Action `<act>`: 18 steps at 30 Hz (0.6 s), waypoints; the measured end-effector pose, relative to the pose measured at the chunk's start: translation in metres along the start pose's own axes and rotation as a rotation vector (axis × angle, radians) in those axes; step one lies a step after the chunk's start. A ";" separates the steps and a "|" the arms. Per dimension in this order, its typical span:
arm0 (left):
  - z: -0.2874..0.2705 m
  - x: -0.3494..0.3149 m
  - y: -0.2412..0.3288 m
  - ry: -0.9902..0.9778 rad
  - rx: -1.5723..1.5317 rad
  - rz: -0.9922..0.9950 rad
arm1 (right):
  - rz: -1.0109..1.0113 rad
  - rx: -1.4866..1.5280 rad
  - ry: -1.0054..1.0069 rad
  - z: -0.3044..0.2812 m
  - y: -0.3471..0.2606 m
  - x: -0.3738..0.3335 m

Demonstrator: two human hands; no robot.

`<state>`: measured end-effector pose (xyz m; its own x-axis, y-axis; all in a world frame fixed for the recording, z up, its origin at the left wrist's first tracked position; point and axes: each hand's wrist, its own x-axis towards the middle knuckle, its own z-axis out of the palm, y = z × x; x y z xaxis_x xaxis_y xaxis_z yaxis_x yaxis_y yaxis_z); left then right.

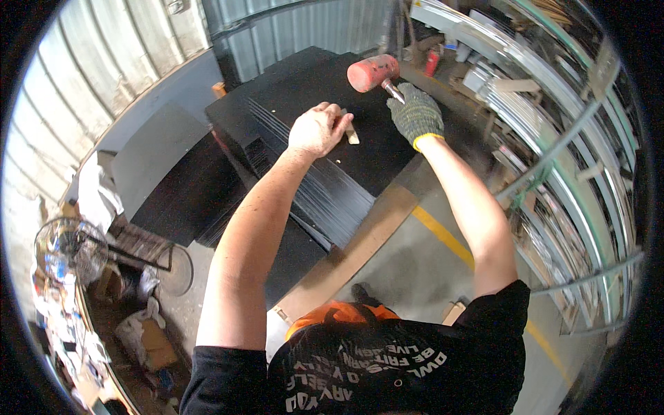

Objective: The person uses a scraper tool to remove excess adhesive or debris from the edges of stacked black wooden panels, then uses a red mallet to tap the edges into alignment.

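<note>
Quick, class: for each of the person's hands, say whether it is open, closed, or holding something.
Left hand: bare, closed on a small pale wooden piece set on the black panel.
Right hand: gloved, closed on the handle of a red mallet.

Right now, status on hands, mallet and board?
Left hand bare, pinching small wooden piece on black board stack. Right hand gloved, grip on red mallet, raised. Nothing between.

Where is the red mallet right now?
The red mallet is in the head view's upper middle, held by the gloved right hand above the black panels.
</note>
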<state>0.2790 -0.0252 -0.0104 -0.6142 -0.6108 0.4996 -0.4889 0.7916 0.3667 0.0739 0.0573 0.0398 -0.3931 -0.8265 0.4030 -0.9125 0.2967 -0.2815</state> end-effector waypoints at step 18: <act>0.000 -0.031 0.027 0.516 -0.084 -0.069 | -0.226 -0.047 -0.269 0.057 0.122 0.127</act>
<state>0.2846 0.0148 -0.0157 -0.1869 -0.5898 0.7856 -0.4535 0.7612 0.4636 -0.0813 -0.0384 0.0072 -0.1427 -0.9683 0.2049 -0.9797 0.1088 -0.1683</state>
